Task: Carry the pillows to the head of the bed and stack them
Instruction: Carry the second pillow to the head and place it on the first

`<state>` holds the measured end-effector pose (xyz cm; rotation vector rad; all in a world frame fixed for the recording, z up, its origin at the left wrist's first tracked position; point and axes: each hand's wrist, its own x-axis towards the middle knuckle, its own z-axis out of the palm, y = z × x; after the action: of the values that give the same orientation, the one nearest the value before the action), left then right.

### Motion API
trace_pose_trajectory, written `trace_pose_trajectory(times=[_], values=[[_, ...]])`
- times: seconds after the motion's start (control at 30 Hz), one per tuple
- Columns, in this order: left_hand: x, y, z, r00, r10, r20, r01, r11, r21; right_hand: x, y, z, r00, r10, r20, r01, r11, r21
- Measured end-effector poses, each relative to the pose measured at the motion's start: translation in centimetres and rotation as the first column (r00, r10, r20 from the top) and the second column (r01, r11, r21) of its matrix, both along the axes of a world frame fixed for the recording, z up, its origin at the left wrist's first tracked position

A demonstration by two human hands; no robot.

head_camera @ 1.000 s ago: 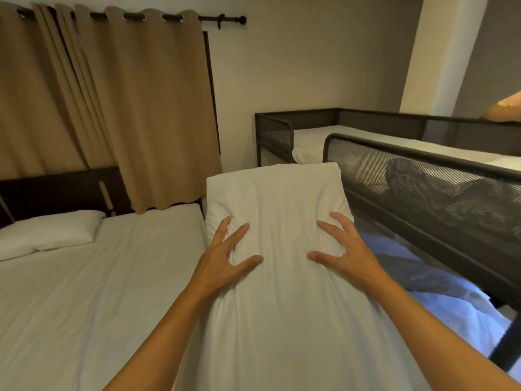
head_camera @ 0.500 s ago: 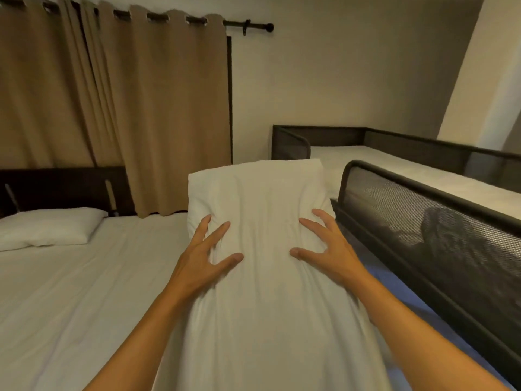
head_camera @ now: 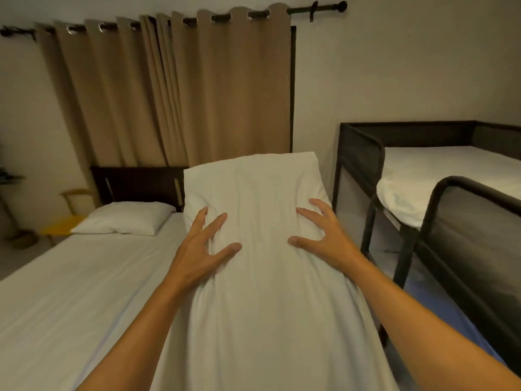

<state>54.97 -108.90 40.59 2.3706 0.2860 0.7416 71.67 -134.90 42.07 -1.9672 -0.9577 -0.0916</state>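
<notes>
Far left: a yellow chair (head_camera: pixel 63 221) stands on the floor beside the bed (head_camera: pixel 70 292), close to its head corner. The bed carries a white sheet, smooth and bare along most of its length.

At the bed's head, a flat white pillow (head_camera: pixel 124 217) lies against the dark headboard (head_camera: pixel 138 183). Bare mattress shows to its right, up to the bed's right edge. Tan curtain (head_camera: pixel 169 94) hangs behind the headboard from a dark rod.

Centre: carried pillow (head_camera: pixel 259 198), white and long, held lengthwise in front of the person, its far end raised above the bed's right edge, near the headboard but not on the bed. Left hand (head_camera: pixel 201 252) spread and pressed into the pillow's left side, fingers bunching the cover. Right hand (head_camera: pixel 325 239) likewise on the right side. Both grips hold the pillow between them, neither fist closed.

Right: a narrow floor gap separates the bed from a dark metal bunk frame (head_camera: pixel 363 162). Its upper bunk holds a white mattress (head_camera: pixel 439 179). A mesh guard rail (head_camera: pixel 476 221) stands nearest the right forearm.
</notes>
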Motion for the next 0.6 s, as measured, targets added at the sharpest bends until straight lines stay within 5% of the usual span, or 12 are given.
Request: trace_pose_trajectory(times=[0.6], values=[[21.6, 16.9, -2.1, 0.978, 0.210, -0.002, -0.210, 0.976, -0.055, 27.3, 21.7, -1.9, 0.970, 0.237, -0.048, -0.236, 0.971, 0.022]])
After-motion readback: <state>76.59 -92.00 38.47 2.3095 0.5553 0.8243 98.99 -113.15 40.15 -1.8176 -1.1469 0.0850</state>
